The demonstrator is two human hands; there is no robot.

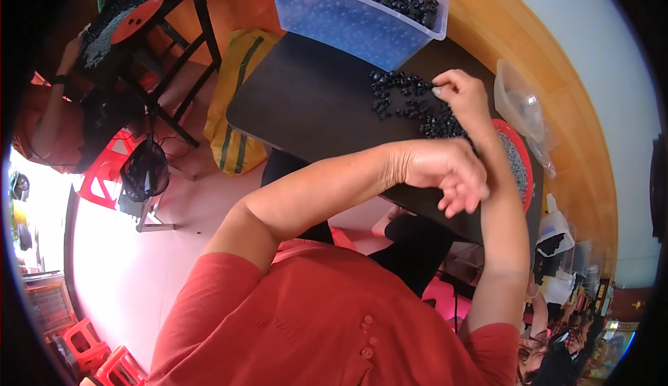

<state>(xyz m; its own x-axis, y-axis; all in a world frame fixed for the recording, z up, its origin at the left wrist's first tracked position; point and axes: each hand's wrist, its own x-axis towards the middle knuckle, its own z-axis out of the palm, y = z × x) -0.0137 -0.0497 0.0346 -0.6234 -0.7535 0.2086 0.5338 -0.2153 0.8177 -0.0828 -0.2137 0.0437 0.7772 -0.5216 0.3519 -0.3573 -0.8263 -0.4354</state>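
My left hand (447,174) reaches across the table and hangs over my right forearm, its fingers loosely curled and apart. Nothing shows in those fingers. Farther off, my right hand (465,97) is pinched at the fingertips beside the loose black parts (442,118), small round pieces spread over the dark table (299,101). Whatever lies in that pinch is too small to make out. Right of my right forearm, partly covered by it, rests a round red tray (528,163) holding small grey pieces (513,156).
A translucent bluish bin (334,21) heaped with black parts stands on the table's far side. Clear plastic packaging (518,101) lies by the wooden wall. Left of the table are a yellow bag (240,101) and another person's hand (72,53) at a second table. Red stools (87,341) stand lower left.
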